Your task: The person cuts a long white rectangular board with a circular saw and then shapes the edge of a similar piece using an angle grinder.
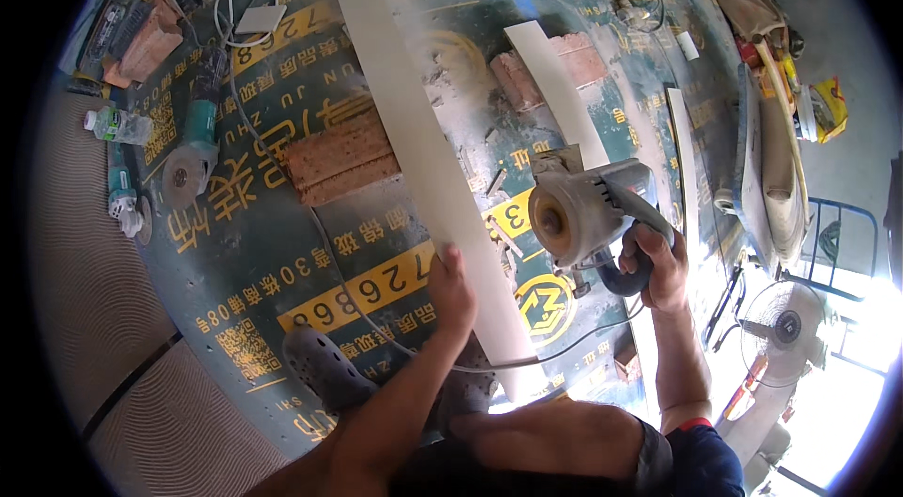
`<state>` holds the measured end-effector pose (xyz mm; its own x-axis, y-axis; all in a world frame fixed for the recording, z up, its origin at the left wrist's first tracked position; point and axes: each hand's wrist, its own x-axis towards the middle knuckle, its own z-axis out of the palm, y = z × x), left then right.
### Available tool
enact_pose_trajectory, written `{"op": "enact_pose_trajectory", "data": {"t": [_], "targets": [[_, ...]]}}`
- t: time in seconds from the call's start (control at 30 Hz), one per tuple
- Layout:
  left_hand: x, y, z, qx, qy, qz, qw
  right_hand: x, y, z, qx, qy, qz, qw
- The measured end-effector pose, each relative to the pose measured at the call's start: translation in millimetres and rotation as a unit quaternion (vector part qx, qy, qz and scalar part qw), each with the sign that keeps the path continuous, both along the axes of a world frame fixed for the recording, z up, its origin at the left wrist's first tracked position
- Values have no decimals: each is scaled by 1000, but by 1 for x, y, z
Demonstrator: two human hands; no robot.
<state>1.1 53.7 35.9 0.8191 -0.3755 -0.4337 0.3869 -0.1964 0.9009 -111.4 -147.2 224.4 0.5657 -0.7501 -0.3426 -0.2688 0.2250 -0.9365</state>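
Tile strip (pixel 423 135), long and pale, runs from top centre to lower centre across the green sheet (pixel 282 243). Left hand (pixel 451 295) presses flat on it; right hand (pixel 658 262) clenches the cutter (pixel 583 210) (disc clear of strip). Advice: steady pressure, fingers away from the cut line.

The scene is lit by strong daylight from the near right, where the floor around a standing fan (pixel 788 323) is blown out to white glare and detail is lost. The far and left parts are seen in dimmer, greenish light, with only soft shadows cast beside the long white strip (pixel 414 121). Straight edges are bent by the fisheye lens, the corners are blacked out, and slight softness is noted toward the rim.
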Motion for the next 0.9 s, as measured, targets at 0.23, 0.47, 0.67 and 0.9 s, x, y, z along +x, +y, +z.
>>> {"op": "enact_pose_trajectory", "data": {"t": [0.23,0.47,0.67,0.9], "targets": [[31,0,-6,-34,90,2,995,8,-5,-4,-10,8,-2,1000],[-75,39,2,-25,124,22,992,26,-13,-10,-12,37,12,999],[-65,46,12,-26,181,-18,983,67,-17,-3,-42,7,13,999],[-56,42,30,-30,159,-18,987,122,-35,-28,-45,10,51,998]]}}
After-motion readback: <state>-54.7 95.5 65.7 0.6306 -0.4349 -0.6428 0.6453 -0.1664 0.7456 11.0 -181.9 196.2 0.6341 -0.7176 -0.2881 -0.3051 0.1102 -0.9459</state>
